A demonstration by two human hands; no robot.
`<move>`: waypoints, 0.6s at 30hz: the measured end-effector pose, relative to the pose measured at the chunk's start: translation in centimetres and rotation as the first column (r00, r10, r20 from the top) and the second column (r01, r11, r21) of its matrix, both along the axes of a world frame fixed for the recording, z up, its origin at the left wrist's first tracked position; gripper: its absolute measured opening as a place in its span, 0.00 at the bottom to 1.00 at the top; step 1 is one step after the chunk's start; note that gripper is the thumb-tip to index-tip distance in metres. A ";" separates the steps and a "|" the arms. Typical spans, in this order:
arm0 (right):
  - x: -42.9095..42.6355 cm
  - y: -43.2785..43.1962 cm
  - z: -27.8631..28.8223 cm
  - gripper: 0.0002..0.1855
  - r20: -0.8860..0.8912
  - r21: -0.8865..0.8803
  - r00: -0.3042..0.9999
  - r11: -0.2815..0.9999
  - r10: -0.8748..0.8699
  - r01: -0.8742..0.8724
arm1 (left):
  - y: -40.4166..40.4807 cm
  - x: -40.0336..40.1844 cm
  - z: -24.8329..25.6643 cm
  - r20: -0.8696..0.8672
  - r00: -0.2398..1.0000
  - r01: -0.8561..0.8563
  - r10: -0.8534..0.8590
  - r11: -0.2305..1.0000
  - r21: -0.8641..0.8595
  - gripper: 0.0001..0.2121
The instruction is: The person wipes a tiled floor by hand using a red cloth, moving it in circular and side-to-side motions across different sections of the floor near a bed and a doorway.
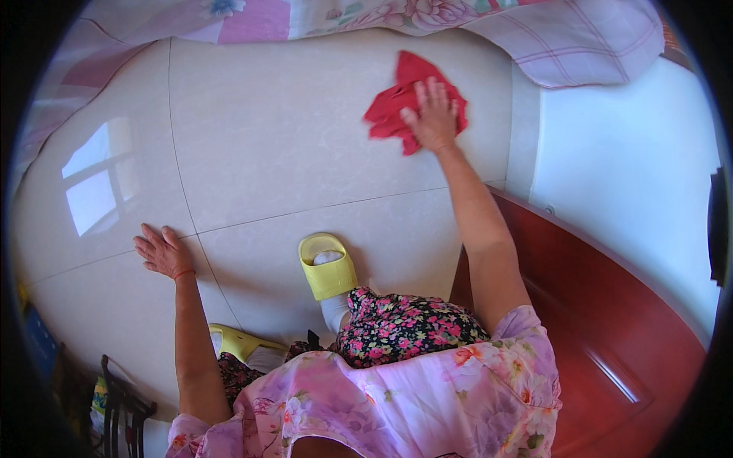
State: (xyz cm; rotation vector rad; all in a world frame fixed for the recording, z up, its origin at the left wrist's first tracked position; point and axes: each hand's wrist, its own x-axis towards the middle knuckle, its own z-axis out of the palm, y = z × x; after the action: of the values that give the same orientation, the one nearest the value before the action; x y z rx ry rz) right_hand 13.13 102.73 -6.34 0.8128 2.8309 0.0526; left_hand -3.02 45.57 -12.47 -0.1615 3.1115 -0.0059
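My right hand (433, 116) presses palm down on a crumpled red cloth (389, 111), its fingers spread over the fabric. Beneath the cloth is a pale, glossy tile floor (286, 137). Off to the left, my left hand (164, 252) has its fingers apart and nothing in it. It is over the tiles near a crossing of the joint lines; whether the palm rests on the floor cannot be told. A thin red band circles that wrist.
A floral bedspread (366, 23) hangs along the far side. Close on my right stand a reddish-brown wooden panel (572, 320) and a white wall (618, 154). My yellow slippers (329, 272) are on the floor. A dark chair-like frame (129, 406) is at lower left.
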 end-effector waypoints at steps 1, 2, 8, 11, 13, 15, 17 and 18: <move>0.5 2.2 -0.1 0.40 0.000 -0.001 0.994 0.994 -0.110 0.110 | 0.1 0.0 0.2 -0.001 1.000 0.008 -0.008 1.000 0.009 0.28; 1.1 4.1 -0.1 0.40 -0.017 -0.016 0.974 0.974 -0.228 0.227 | 0.1 -0.1 0.4 -0.004 1.000 0.015 -0.015 1.000 0.015 0.28; 11.9 11.5 -1.6 0.40 -0.012 -0.094 0.514 0.513 -0.858 0.853 | 0.4 0.0 0.5 -0.017 0.999 0.028 -0.028 0.998 0.047 0.28; 12.5 8.3 -1.9 0.40 -0.033 -0.096 0.431 0.432 -0.902 0.897 | 0.5 -0.1 0.5 -0.029 0.999 0.029 -0.029 0.999 0.031 0.28; 11.3 6.3 -1.8 0.40 -0.049 -0.097 0.400 0.403 -0.915 0.910 | 0.2 -0.3 0.5 -0.026 0.999 0.026 -0.026 1.000 0.000 0.28; 10.0 5.0 -1.5 0.40 -0.060 -0.090 0.395 0.399 -0.917 0.913 | 0.3 -0.2 0.1 -0.020 1.000 0.012 -0.012 0.999 -0.036 0.28; 8.7 3.4 -1.6 0.40 -0.056 -0.072 0.459 0.462 -0.887 0.884 | 0.4 -0.1 -0.2 -0.029 0.999 0.014 -0.015 0.999 -0.039 0.29; 8.4 2.7 -1.3 0.40 -0.057 -0.057 0.489 0.492 -0.870 0.869 | 1.0 0.1 -0.2 -0.025 0.999 0.018 -0.019 0.999 -0.032 0.29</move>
State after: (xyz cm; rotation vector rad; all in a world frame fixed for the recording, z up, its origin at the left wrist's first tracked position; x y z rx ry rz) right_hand 21.52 105.41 -7.67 2.1765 2.0921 -0.1650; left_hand -2.91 46.57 -12.72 -0.1340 3.1396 -0.0534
